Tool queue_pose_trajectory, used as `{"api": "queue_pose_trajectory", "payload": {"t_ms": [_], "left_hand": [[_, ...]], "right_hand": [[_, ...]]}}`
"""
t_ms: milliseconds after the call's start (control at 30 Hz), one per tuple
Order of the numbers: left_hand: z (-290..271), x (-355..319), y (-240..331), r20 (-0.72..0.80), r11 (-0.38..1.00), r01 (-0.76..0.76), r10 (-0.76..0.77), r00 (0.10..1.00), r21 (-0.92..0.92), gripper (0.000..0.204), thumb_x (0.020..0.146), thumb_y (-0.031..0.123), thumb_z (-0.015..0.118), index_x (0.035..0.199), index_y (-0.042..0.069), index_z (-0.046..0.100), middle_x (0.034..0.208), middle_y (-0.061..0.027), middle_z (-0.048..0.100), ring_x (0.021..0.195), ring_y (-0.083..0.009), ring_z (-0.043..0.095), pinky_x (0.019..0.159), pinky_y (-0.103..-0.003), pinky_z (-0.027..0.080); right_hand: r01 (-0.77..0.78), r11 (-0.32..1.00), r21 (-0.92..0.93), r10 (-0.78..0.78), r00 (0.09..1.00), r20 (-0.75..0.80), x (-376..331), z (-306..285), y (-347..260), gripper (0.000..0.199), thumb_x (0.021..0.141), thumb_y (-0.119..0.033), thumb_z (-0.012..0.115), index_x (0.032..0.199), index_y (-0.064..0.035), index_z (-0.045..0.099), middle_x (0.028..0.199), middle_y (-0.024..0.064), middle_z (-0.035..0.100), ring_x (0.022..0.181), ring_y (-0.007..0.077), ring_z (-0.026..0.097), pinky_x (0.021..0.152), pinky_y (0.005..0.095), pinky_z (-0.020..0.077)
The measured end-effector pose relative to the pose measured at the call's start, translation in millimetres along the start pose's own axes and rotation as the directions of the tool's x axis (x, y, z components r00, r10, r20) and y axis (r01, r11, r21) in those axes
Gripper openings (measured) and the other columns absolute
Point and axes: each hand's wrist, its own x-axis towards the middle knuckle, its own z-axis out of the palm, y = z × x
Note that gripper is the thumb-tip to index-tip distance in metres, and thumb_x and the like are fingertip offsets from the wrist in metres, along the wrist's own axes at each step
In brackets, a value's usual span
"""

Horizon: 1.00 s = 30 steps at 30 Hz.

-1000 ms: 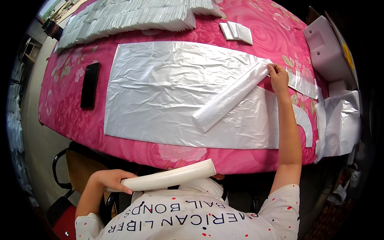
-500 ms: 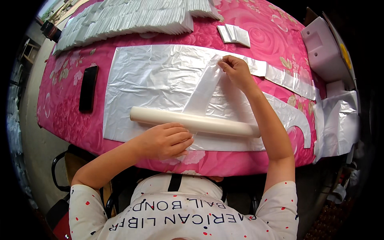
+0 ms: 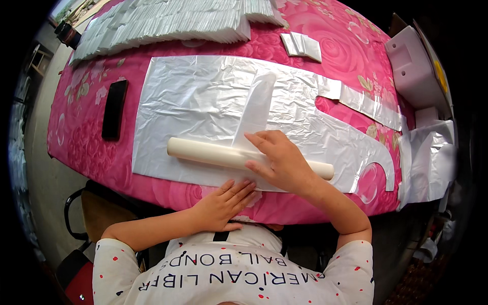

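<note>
A disposable apron (image 3: pixel 203 91) of thin, shiny white plastic lies spread over the table, with curved cut-outs at its right end. Across its near half rests a smooth cream-white cylinder (image 3: pixel 203 153), which looks like a roll or a tube. From behind it a narrow white plastic strip (image 3: pixel 259 99) stretches away over the apron. My right hand (image 3: pixel 279 157) reaches across the cylinder, thumb and forefinger apart; its other fingers are partly hidden. My left hand (image 3: pixel 226 206), fingers stretched out, lies at the near edge of the apron and tablecloth.
Long rows of folded white plastic packets (image 3: pixel 168 25) cover the far left of the pink flowered tablecloth (image 3: pixel 84 122). A few more packets (image 3: pixel 301 47) lie farther right. A black phone (image 3: pixel 115 109) is at the left, a white foam box (image 3: pixel 417 66) and loose plastic (image 3: pixel 429 162) at the right.
My right hand has let go of the strip's far end and come back to the cylinder. My left hand has moved nearer to me, off the cylinder's near side, with its fingers straightened.
</note>
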Motion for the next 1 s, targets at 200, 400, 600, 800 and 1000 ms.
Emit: {"api": "queue_pose_trajectory", "payload": {"t_ms": [200,400,600,800,1000], "left_hand": [[8,0,11,-0.028,0.998,0.016,-0.015,0.999,0.055,0.079,0.082,0.053,0.046,0.137,-0.001,0.031,0.142,-0.0198,0.029,0.135,-0.0306,0.024,0.108,-0.045,0.014],[-8,-2,1,-0.031,0.971,-0.081,0.076,0.997,-0.224,0.082,0.080,0.048,0.052,0.140,-0.001,0.024,0.146,-0.0169,0.022,0.138,-0.0271,0.016,0.110,-0.042,0.013],[-17,0,-21,-0.038,0.996,-0.069,0.067,0.997,-0.062,0.076,0.080,0.046,0.053,0.136,0.000,0.031,0.144,-0.0172,0.026,0.136,-0.0265,0.022,0.110,-0.042,0.016],[3,-3,9,-0.034,0.993,0.005,-0.001,0.999,0.115,0.059,0.082,0.022,0.048,0.136,0.002,0.034,0.143,-0.0149,0.031,0.134,-0.0254,0.026,0.108,-0.042,0.022],[6,-6,9,-0.088,0.984,-0.012,0.028,0.996,0.181,0.053,0.085,0.020,0.043,0.135,0.004,0.036,0.141,-0.0131,0.035,0.132,-0.0252,0.031,0.106,-0.040,0.027]], "right_hand": [[-0.015,0.940,-0.341,-0.030,0.991,-0.128,-37,18,6,0.053,0.069,-0.009,0.068,0.119,-0.0053,0.053,0.106,0.0089,0.057,0.093,0.0267,0.055,0.081,0.0367,0.0459],[-0.392,0.804,-0.446,0.165,0.869,-0.467,-34,-48,82,0.043,0.080,-0.010,0.062,0.122,-0.0066,0.052,0.104,0.0114,0.058,0.091,0.0291,0.054,0.080,0.0373,0.0447],[-0.181,0.957,-0.227,0.116,0.955,-0.273,-55,-26,28,0.047,0.071,-0.003,0.067,0.118,-0.0060,0.056,0.107,0.0101,0.059,0.093,0.0280,0.054,0.081,0.0363,0.0444],[-0.005,0.948,-0.318,-0.008,0.999,-0.040,-56,17,-6,0.051,0.067,-0.009,0.070,0.116,-0.0109,0.057,0.111,0.0039,0.058,0.103,0.0240,0.052,0.097,0.0490,0.0348],[0.011,0.910,-0.413,-0.088,0.982,-0.167,16,3,44,0.044,0.072,-0.010,0.067,0.115,-0.0118,0.058,0.109,0.0035,0.059,0.100,0.0229,0.054,0.099,0.0458,0.0336]]}}
